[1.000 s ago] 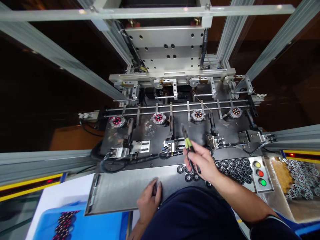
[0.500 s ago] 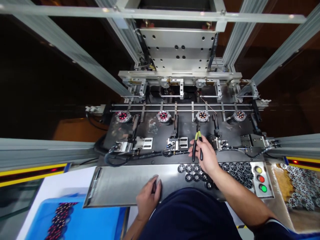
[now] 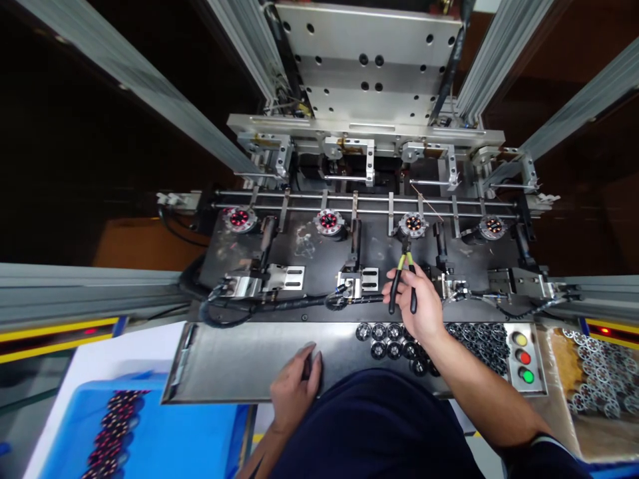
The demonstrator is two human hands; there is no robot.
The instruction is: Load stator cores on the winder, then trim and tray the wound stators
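Right hand (image 3: 423,307) grips green-handled cutters (image 3: 403,283), nose aimed at the third wound stator (image 3: 413,225), just short of it; left hand (image 3: 294,389), curled, contents unclear, rests far nearer the body.

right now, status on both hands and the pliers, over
Right hand shut on pliers, nose at the third stator from the left. Left hand curled on steel tray, grip unclear. Thin wire runs off that stator, close to the nose.

The right hand (image 3: 423,305) around black-handled pliers (image 3: 404,261), tips near the third stator (image 3: 413,225); left hand (image 3: 294,387) on the steel tray (image 3: 224,366).
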